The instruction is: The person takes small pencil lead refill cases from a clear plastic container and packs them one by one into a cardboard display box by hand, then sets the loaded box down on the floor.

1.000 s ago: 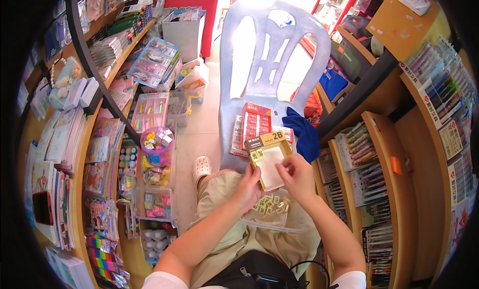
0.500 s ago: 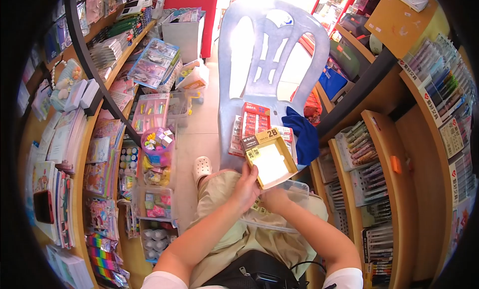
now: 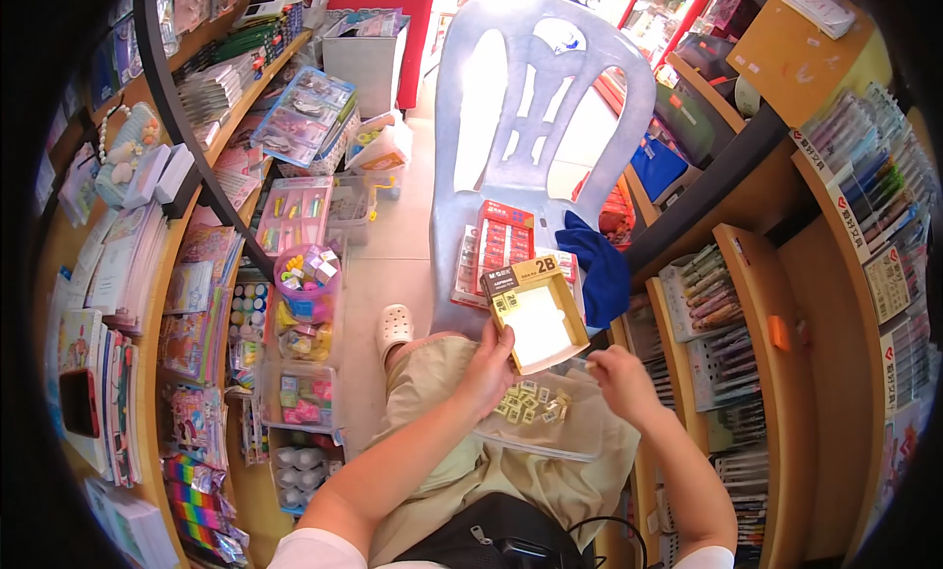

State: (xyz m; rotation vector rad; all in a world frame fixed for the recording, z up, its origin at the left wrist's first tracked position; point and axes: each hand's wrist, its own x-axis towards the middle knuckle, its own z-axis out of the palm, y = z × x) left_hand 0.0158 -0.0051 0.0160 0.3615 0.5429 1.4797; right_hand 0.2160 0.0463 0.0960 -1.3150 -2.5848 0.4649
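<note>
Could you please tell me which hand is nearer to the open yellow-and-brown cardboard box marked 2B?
The left. The left hand grips the box by its left side; the right hand is just off its lower right corner, not holding it.

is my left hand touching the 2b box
Touching. The head view shows the left hand gripping the 2B box at its lower left side, with no gap between them.
</note>
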